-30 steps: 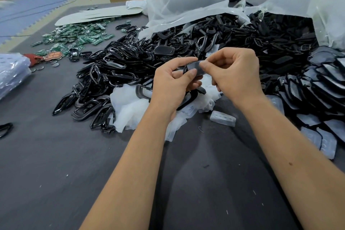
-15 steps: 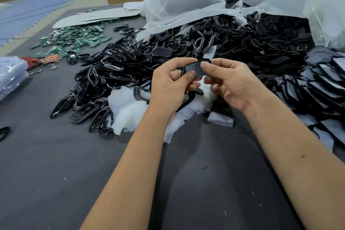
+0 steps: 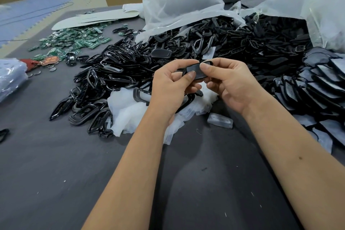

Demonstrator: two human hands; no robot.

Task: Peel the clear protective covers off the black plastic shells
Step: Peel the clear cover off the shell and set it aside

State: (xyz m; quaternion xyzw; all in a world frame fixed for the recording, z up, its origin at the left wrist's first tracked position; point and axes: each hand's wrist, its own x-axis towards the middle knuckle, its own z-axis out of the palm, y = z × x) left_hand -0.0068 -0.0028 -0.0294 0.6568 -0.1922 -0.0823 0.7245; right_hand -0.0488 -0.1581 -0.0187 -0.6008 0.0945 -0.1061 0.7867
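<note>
your left hand (image 3: pixel 170 88) pinches one black shell (image 3: pixel 196 71) between thumb and curled fingers, and your right hand (image 3: pixel 230 82) pinches its far end, at about 1 o'clock from the left thumb, thumb tip on the top face. both hands are closed on it. whether a corner of the clear cover is lifted i cannot tell, the film is too thin to see. hold the shell steady with the left, catch the film edge with the right nail and pull low and slowly. the pile of shells (image 3: pixel 168 58) lies at 12 o'clock, the peeled covers (image 3: pixel 128 110) at 7 o'clock.
</note>
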